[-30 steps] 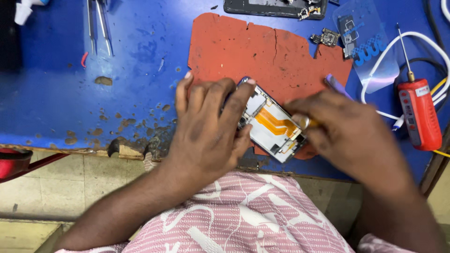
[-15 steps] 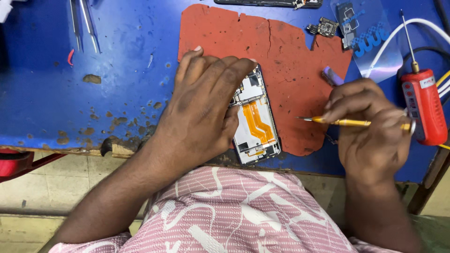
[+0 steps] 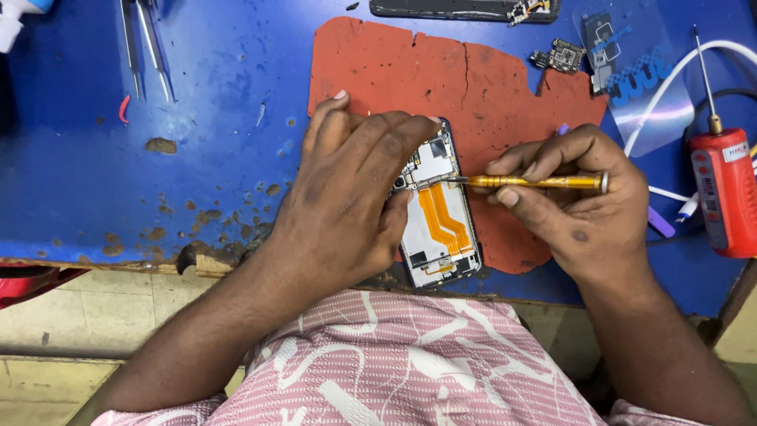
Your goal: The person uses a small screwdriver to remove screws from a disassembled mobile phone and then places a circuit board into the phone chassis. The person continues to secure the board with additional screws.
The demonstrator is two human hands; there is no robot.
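We work on the opened phone [image 3: 438, 213] lying on the red mat [image 3: 441, 79].
Our left hand [image 3: 347, 197] presses flat on the phone's left side; our right hand [image 3: 568, 197], right of it, grips a yellow screwdriver [image 3: 536, 181] whose tip touches the phone's upper part. Beyond the phone, tweezers [image 3: 142, 47] lie on the blue worktop [image 3: 79, 158].

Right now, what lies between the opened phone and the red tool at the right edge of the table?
In the head view, the right hand lies between the opened phone and the red tool, holding a yellow screwdriver whose tip touches the phone.
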